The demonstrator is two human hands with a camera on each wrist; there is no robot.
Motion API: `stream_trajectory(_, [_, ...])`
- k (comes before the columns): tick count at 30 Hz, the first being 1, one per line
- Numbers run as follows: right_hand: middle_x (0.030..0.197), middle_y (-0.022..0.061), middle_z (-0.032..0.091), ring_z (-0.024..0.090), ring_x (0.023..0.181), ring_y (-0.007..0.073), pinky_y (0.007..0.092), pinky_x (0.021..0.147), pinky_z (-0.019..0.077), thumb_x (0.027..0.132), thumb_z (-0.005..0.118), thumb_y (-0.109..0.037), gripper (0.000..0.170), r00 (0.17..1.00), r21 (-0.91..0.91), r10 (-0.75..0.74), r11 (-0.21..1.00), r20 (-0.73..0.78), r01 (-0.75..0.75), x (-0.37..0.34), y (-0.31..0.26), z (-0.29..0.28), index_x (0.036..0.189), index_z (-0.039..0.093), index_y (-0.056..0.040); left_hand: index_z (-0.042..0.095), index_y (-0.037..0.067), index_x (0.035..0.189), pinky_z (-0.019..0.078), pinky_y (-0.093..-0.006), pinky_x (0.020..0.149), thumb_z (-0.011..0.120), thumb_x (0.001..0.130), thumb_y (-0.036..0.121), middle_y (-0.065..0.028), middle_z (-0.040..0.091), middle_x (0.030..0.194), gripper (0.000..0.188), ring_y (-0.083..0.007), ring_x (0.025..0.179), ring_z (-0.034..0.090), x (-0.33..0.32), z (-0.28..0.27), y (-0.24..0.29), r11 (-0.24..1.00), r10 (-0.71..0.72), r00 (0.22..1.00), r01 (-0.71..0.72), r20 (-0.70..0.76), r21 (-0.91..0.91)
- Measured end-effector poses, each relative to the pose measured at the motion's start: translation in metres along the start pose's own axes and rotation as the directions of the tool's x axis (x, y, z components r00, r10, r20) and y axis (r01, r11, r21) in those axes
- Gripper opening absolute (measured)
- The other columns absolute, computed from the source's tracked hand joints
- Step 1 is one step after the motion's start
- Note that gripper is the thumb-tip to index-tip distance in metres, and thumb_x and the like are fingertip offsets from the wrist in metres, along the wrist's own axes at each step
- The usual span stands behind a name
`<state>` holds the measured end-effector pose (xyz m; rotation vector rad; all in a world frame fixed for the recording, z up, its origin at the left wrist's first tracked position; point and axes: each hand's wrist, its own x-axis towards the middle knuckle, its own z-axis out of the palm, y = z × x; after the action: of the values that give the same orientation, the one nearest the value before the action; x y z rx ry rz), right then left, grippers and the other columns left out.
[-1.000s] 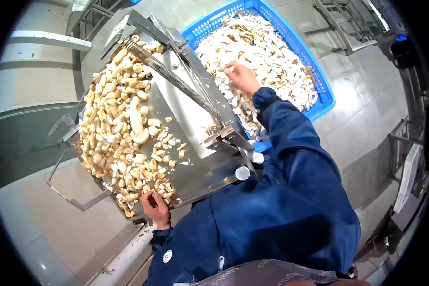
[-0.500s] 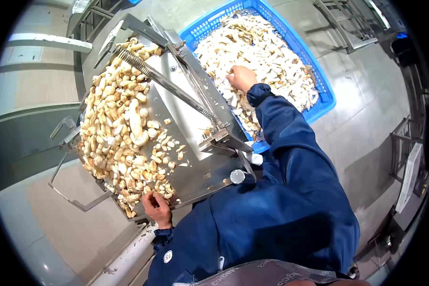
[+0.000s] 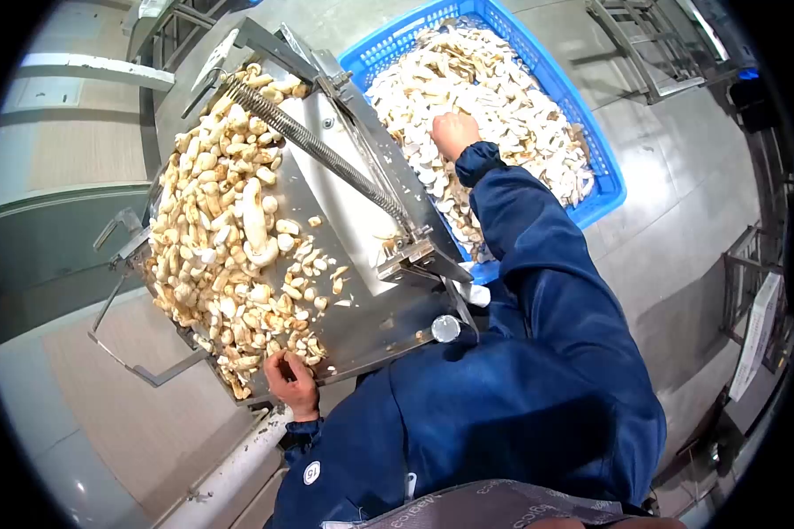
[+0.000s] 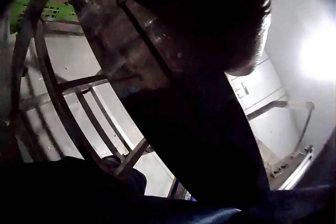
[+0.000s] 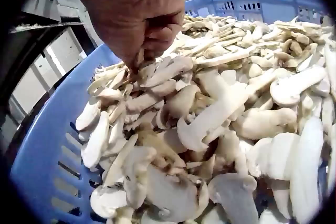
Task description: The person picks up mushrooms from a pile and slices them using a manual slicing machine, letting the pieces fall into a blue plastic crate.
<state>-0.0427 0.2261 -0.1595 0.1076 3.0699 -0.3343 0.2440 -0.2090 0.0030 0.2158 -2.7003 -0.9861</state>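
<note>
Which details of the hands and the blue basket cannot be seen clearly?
- Right wrist view: the floor of the blue basket, covered by mushroom slices.
- Right wrist view: whether the right hand pinches a slice, hidden by its own fingers.
- Left wrist view: fingers of the left hand, lost in shadow.

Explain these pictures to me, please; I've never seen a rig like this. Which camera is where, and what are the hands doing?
There's no robot: a person works bare-handed. The wide, bright picture comes from a head camera looking down; the other two come from the left and right wrists. The metal table bears a pile of mushrooms, with a spring slanting above. The left hand is by the pile at the table's edge; its wrist view is too dark to show any grip. The right hand reaches into a blue basket of slices, and seems to pinch some.
</note>
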Motion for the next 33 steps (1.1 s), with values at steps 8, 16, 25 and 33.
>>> stream_trajectory(8, [0.082, 0.0149, 0.070, 0.067, 0.075, 0.0287, 0.0392, 0.065, 0.0514, 0.086, 0.063, -0.032, 0.029, 0.983, 0.647, 0.167, 0.758, -0.078, -0.077, -0.015, 0.034, -0.013, 0.092, 0.069, -0.0048, 0.056, 0.002, 0.102, 0.0378, -0.0226, 0.056, 0.059, 0.094, 0.011, -0.0029, 0.050, 0.084, 0.013, -0.0085, 0.064, 0.046, 0.002, 0.001, 0.010, 0.999, 0.025, 1.000, -0.025, -0.010, -0.032])
stream_trajectory(16, [0.079, -0.0047, 0.050, 0.036, 0.058, 0.0035, 0.0163, 0.045, 0.0252, 0.098, 0.055, -0.033, 0.017, 0.943, 0.763, 0.049, -0.602, 0.329, -0.235, -0.113, 0.044, -0.074, 0.101, 0.052, -0.0167, 0.057, 0.000, 0.112, 0.0398, -0.0223, 0.059, 0.056, 0.097, 0.015, -0.0025, 0.055, 0.088, 0.021, -0.0083, 0.067, 0.049, 0.000, -0.007, -0.001, 0.998, 0.060, 0.997, -0.061, 0.048, 0.020])
stream_trajectory(25, [0.075, -0.0030, 0.039, 0.036, 0.058, 0.0062, 0.0183, 0.040, 0.0299, 0.102, 0.045, -0.026, 0.018, 0.965, 0.277, -0.259, -0.924, 0.050, -0.262, -0.176, 0.014, -0.149, 0.099, 0.051, -0.0089, 0.050, 0.005, 0.120, 0.0446, -0.0233, 0.054, 0.043, 0.103, 0.018, -0.0045, 0.054, 0.092, 0.023, -0.0105, 0.068, 0.053, 0.037, -0.012, 0.071, 0.584, -0.073, 0.901, 0.387, 0.429, -0.714])
stream_trajectory(33, [0.074, -0.0049, 0.043, 0.036, 0.055, 0.0034, 0.0161, 0.045, 0.0276, 0.101, 0.046, -0.025, 0.018, 0.981, 0.954, 0.129, -0.245, -0.147, 0.175, -0.256, -0.056, -0.284, 0.101, 0.053, -0.0084, 0.049, -0.003, 0.116, 0.0595, -0.0322, 0.082, 0.038, 0.104, 0.035, -0.0193, 0.055, 0.113, 0.041, -0.0288, 0.101, 0.062, 0.063, 0.039, 0.135, -0.228, 0.487, 0.385, 0.922, 0.784, -0.311])
